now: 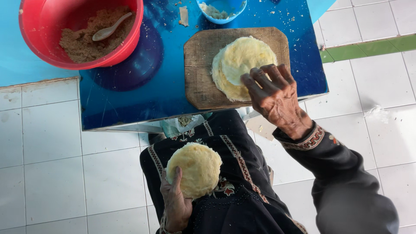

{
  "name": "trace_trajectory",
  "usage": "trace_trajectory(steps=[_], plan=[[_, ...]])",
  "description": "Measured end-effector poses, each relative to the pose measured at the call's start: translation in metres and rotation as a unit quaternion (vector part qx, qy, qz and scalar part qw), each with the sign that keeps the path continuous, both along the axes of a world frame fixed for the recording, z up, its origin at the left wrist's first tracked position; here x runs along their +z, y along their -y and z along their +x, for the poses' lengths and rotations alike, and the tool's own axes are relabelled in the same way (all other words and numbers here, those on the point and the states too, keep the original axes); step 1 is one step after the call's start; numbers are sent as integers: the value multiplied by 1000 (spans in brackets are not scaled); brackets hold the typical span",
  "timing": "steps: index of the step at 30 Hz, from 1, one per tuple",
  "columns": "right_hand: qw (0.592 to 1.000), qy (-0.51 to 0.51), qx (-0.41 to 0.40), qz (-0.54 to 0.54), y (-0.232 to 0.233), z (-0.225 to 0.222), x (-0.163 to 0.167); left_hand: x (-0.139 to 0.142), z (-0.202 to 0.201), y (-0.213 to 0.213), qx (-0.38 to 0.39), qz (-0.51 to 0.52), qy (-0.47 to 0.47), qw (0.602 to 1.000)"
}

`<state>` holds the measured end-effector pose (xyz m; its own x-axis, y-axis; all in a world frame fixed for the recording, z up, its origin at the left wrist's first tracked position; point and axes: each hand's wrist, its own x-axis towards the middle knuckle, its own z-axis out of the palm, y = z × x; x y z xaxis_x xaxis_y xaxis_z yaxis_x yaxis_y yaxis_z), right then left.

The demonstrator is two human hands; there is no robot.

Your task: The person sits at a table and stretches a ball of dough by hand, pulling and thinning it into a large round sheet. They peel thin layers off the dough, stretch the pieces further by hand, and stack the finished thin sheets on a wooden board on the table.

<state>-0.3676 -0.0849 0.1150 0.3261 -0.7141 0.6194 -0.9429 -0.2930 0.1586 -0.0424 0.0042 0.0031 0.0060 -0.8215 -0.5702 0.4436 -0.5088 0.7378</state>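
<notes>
Head view looks down on us: our left hand (175,201) cradles a flat round of pale dough (194,170) in its open palm over our dark lap, thumb resting on the near edge, fingers underneath. Our right hand (275,97) reaches to the stack of dough rounds (240,65) on the wooden board (199,82), fingertips spread and pressed on the right edge of the top round, not yet closed on anything. The board sits on a blue table (130,104); far left stands a red bowl (43,34) of brown crumbly filling with a spoon (108,29) in it, and a small blue bowl (221,11) lies at the far edge.

We judge these rounds soft, light, limp and easily torn, perhaps a little tacky. A broad flat support from below suits them; peeling the top one off calls for lifting at its rim, gently, never pinching the middle.
</notes>
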Motion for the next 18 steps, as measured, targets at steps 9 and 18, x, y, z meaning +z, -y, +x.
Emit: trace_trajectory(steps=[9, 18], plan=[[998, 62, 15, 6, -30, 22, 10, 19, -7, 0, -34, -53, -79, 995], [596, 678, 145, 405, -89, 78, -81, 14, -16, 5, -85, -123, -321, 935]])
